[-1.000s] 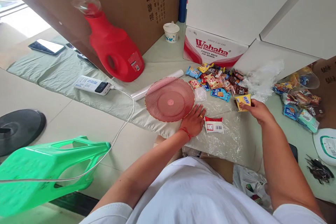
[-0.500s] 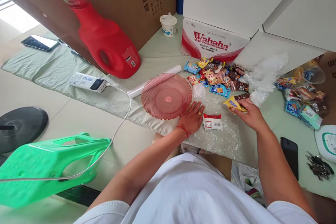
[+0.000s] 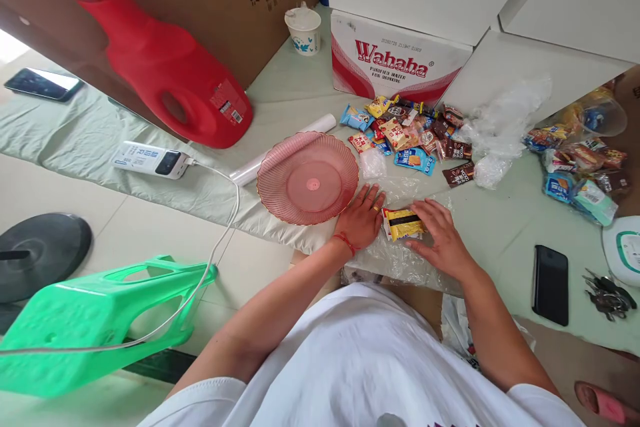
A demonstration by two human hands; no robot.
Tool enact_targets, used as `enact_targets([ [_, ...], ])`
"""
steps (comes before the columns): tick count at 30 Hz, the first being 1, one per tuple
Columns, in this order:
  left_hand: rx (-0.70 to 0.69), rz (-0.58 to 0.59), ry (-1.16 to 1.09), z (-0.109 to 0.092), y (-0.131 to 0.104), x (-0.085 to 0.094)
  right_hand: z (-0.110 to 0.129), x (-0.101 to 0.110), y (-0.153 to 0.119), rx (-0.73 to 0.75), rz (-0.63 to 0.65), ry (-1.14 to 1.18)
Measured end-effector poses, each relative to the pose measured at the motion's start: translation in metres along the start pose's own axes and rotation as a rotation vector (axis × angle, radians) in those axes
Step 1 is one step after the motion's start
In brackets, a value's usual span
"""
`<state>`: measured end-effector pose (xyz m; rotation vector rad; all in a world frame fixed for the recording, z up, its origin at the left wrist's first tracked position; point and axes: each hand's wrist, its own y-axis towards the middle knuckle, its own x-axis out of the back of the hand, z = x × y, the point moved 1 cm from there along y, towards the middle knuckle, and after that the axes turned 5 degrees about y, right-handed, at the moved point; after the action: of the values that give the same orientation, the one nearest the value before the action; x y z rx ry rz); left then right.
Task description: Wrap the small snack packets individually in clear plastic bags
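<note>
My left hand (image 3: 361,219) lies flat with its fingers stretched out, on the clear plastic film (image 3: 423,190) beside the pink ribbed plate (image 3: 280,197). To its right, a yellow snack packet (image 3: 404,223) with a black band rests on top of a red and white packet, which is mostly covered. At the yellow packet's right end is my right hand (image 3: 440,237), fingers apart, the fingertips at or very near the wrapper. A pile of small wrapped snacks (image 3: 395,133) lies behind, in front of the Wahaha carton (image 3: 395,67).
Crumpled plastic (image 3: 493,137) and more bagged snacks (image 3: 580,167) sit on the right. A phone (image 3: 551,285) and keys (image 3: 610,295) lie nearer. A white roll (image 3: 320,123) extends behind the plate. Leftward are a red jug (image 3: 180,80), a paper cup (image 3: 304,30), a cabled power bank (image 3: 150,159) and a green stool (image 3: 75,320).
My right hand has carried the yellow packet left, laid it over the red and white packet, and opened its fingers. My left hand stays flat beside the plate.
</note>
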<state>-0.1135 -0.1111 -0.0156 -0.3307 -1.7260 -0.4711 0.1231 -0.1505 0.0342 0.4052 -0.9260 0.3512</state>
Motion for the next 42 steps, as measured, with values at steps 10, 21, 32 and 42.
enact_targets([
  [10, -0.001, -0.002, 0.010, 0.000, 0.000, 0.002, 0.008, -0.008, 0.031, -0.014, 0.249, -0.203],
  [21, 0.000, -0.009, -0.010, 0.000, 0.000, 0.001, 0.001, 0.002, 0.015, -0.080, 0.177, -0.178],
  [32, 0.066, -0.042, -0.269, 0.008, 0.002, 0.003, 0.001, -0.019, 0.025, -0.101, 0.219, -0.091],
  [42, -0.053, -0.075, -0.440, 0.034, -0.012, 0.018, 0.030, 0.031, -0.040, -0.087, -0.176, 0.034],
])
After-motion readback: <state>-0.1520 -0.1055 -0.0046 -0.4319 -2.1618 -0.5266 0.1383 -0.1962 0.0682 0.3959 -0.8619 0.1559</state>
